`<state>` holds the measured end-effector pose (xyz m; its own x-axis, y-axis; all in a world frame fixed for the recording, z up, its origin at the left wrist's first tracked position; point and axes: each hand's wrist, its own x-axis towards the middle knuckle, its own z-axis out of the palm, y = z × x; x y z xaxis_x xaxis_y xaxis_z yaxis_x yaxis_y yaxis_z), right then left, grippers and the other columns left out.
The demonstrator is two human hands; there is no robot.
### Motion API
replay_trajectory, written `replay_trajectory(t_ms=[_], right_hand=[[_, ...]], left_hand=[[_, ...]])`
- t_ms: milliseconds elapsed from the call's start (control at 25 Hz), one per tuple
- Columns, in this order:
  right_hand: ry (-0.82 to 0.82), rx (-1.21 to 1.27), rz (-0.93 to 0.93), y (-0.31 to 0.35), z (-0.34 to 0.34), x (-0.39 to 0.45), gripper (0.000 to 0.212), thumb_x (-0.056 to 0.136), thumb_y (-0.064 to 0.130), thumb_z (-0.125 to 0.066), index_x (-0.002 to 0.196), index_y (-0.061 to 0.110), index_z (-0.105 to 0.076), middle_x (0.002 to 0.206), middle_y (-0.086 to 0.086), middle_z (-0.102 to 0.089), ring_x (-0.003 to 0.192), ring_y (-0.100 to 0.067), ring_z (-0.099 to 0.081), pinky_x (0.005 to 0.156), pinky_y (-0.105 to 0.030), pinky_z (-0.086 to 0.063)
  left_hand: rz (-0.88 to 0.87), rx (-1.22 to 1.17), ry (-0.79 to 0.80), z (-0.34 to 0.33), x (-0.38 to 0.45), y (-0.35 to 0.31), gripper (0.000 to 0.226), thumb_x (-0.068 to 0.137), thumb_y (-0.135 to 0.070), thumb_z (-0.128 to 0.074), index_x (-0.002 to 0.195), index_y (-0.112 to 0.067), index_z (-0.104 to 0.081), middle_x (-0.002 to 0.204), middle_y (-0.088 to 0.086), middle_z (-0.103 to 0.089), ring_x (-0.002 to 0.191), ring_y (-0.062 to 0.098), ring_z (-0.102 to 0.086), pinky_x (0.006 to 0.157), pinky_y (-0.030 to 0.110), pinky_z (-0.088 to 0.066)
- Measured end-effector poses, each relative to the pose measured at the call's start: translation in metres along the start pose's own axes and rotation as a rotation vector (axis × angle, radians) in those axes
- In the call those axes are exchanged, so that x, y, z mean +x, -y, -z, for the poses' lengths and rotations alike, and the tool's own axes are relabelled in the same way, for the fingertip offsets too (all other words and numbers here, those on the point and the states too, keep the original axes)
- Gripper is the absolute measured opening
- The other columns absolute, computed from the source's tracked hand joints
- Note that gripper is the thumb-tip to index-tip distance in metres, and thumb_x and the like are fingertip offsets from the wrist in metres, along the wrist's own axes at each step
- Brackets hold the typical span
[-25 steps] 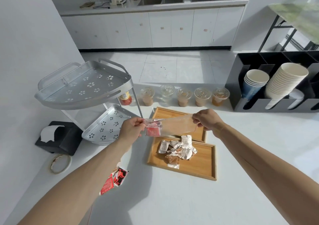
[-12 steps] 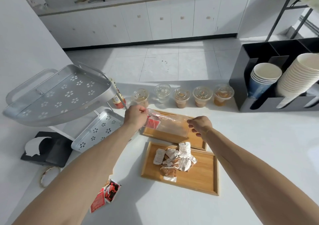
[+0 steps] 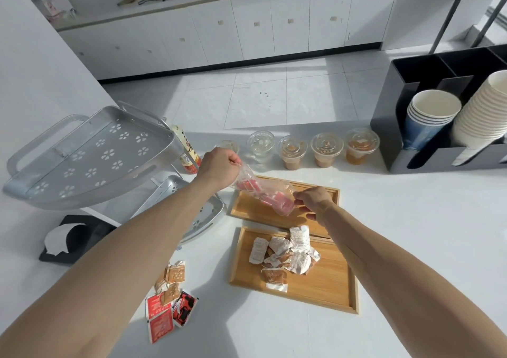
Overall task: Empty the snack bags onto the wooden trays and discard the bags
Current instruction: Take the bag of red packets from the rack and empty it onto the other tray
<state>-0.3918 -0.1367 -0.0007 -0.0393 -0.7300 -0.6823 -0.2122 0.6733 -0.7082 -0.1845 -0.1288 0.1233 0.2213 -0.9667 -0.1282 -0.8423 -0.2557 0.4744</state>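
Strong daylight floods in from my right, washing the white glossy bench [image 3: 411,220] almost to glare and laying a bright patch on the pale tiled floor [image 3: 274,97]. My forearms throw soft grey shadows down and to the left across the bench, and the perforated silver metal corner rack [image 3: 90,157] darkens the surface beneath it. The wide lens bows the white cabinet fronts [image 3: 247,31] and stretches my arms at the bottom corners. The centre is sharp; my left hand [image 3: 219,165] is slightly smeared.

Two wooden trays [image 3: 285,212], five lidded cups [image 3: 326,149].
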Motion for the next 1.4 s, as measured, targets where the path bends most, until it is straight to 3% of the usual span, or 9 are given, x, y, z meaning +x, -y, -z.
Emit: replay_trajectory(t_ms=[200,400,480,560,600,760,1080,1240,1400], right_hand=[[0.044,0.057,-0.024,0.002,-0.010,-0.003,0.016,0.090,0.020,-0.065,0.082,0.007,-0.069,0.082,-0.009,-0.072,0.060,-0.018,-0.058,0.059,-0.027,-0.044],[0.129,0.160,-0.030,0.004,-0.018,-0.012,0.020,0.092,0.018,-0.064,0.074,0.009,-0.064,0.069,-0.003,-0.064,0.059,-0.015,-0.055,0.057,-0.027,-0.041],[0.148,0.154,-0.023,0.005,-0.023,-0.013,0.021,0.092,0.021,-0.065,0.073,0.011,-0.063,0.070,-0.003,-0.064,0.060,-0.015,-0.054,0.058,-0.026,-0.040],[0.162,0.149,-0.018,0.007,-0.026,-0.014,0.022,0.091,0.021,-0.066,0.072,0.011,-0.063,0.070,-0.002,-0.064,0.060,-0.015,-0.055,0.058,-0.026,-0.041],[0.167,0.152,-0.016,0.008,-0.028,-0.015,0.022,0.091,0.021,-0.066,0.072,0.011,-0.063,0.070,-0.002,-0.064,0.060,-0.015,-0.055,0.057,-0.026,-0.041],[0.176,0.166,-0.014,0.007,-0.027,-0.018,0.019,0.090,0.023,-0.067,0.075,0.011,-0.065,0.072,-0.001,-0.066,0.061,-0.015,-0.057,0.057,-0.025,-0.041],[0.170,0.195,0.039,0.016,-0.019,-0.029,0.016,0.092,0.019,-0.066,0.078,0.011,-0.063,0.070,-0.002,-0.064,0.057,-0.015,-0.054,0.056,-0.024,-0.040],[0.169,0.200,0.067,0.020,-0.019,-0.034,0.012,0.092,0.018,-0.065,0.084,0.011,-0.063,0.072,-0.001,-0.063,0.058,-0.014,-0.055,0.056,-0.024,-0.039],[0.164,0.203,0.114,0.025,-0.021,-0.036,0.014,0.094,0.020,-0.063,0.084,0.010,-0.062,0.076,-0.003,-0.063,0.060,-0.014,-0.054,0.056,-0.024,-0.040]], left_hand=[[-0.043,0.024,-0.009,0.016,0.004,-0.008,0.016,0.087,-0.010,-0.059,0.091,-0.014,-0.074,0.095,0.000,-0.071,0.088,0.015,-0.058,0.077,0.019,-0.037],[-0.069,0.079,-0.024,0.027,0.008,-0.017,0.019,0.084,-0.009,-0.056,0.086,-0.017,-0.073,0.100,0.001,-0.073,0.098,0.021,-0.064,0.078,0.023,-0.046],[-0.078,0.071,-0.029,0.032,0.010,-0.020,0.021,0.084,-0.008,-0.055,0.087,-0.017,-0.073,0.097,0.001,-0.072,0.084,0.021,-0.063,0.067,0.024,-0.049],[-0.075,0.059,-0.024,0.037,0.011,-0.023,0.022,0.084,-0.007,-0.053,0.088,-0.015,-0.073,0.095,0.002,-0.071,0.066,0.018,-0.055,0.053,0.021,-0.042],[-0.074,0.053,-0.025,0.039,0.011,-0.024,0.022,0.084,-0.007,-0.053,0.087,-0.015,-0.073,0.094,0.002,-0.071,0.064,0.018,-0.055,0.053,0.021,-0.040],[-0.088,0.080,-0.050,0.041,0.011,-0.023,0.022,0.083,-0.008,-0.055,0.086,-0.019,-0.073,0.097,0.000,-0.072,0.093,0.019,-0.063,0.075,0.023,-0.044],[-0.110,0.086,-0.100,0.051,0.008,-0.026,0.024,0.082,-0.009,-0.053,0.075,-0.027,-0.067,0.085,-0.008,-0.065,0.090,0.017,-0.060,0.078,0.026,-0.046],[-0.130,0.084,-0.119,0.057,0.006,-0.026,0.022,0.083,-0.011,-0.054,0.075,-0.027,-0.066,0.095,-0.002,-0.073,0.097,0.020,-0.063,0.087,0.031,-0.052],[-0.138,0.060,-0.141,0.065,0.003,-0.029,0.026,0.081,-0.009,-0.048,0.077,-0.026,-0.068,0.096,-0.001,-0.072,0.094,0.023,-0.064,0.085,0.038,-0.055]])
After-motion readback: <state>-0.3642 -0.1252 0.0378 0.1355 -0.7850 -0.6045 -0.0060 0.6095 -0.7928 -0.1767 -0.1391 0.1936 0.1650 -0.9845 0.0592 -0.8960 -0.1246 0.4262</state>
